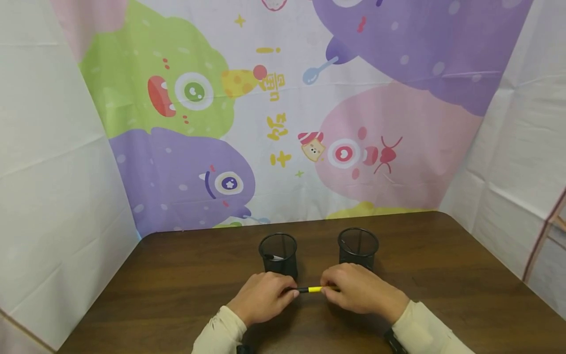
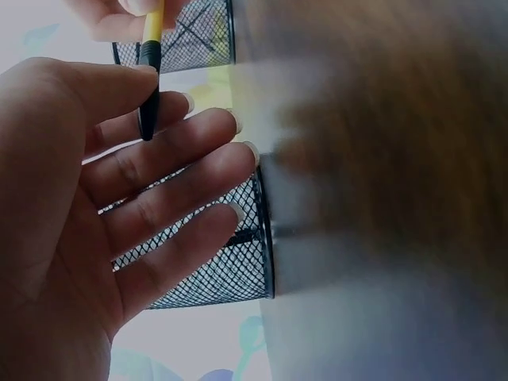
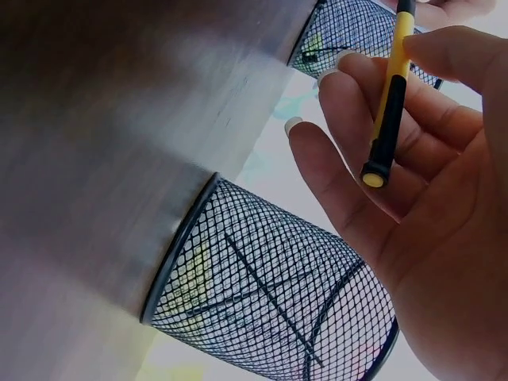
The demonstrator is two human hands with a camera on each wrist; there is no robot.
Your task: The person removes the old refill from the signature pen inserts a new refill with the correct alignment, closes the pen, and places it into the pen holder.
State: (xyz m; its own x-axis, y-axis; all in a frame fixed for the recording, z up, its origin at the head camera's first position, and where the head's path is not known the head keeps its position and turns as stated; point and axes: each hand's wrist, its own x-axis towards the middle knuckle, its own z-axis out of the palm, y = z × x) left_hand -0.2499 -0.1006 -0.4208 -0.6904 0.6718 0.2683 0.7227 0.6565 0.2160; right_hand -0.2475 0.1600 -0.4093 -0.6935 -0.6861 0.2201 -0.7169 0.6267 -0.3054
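My left hand (image 1: 265,297) pinches the black tapered end of a yellow and black pen (image 1: 314,289) between thumb and index finger. At the other end, my right hand (image 1: 360,290) holds the yellow barrel with its thumb against its fingers. The pen lies level between both hands, above the table. In the left wrist view the pen (image 2: 148,87) points its tip across the left fingers; the other fingers are spread loosely. The right wrist view shows the pen's (image 3: 389,111) black rear part with a yellow end cap over the right fingers.
Behind the left hand stands a black mesh cup (image 1: 283,266) with a black and light-coloured marker (image 1: 275,257) inside. Another black mesh cup (image 1: 359,259) is behind the right hand. Both stand on a dark brown wooden table (image 1: 199,265). A printed cartoon cloth (image 1: 283,191) hangs behind.
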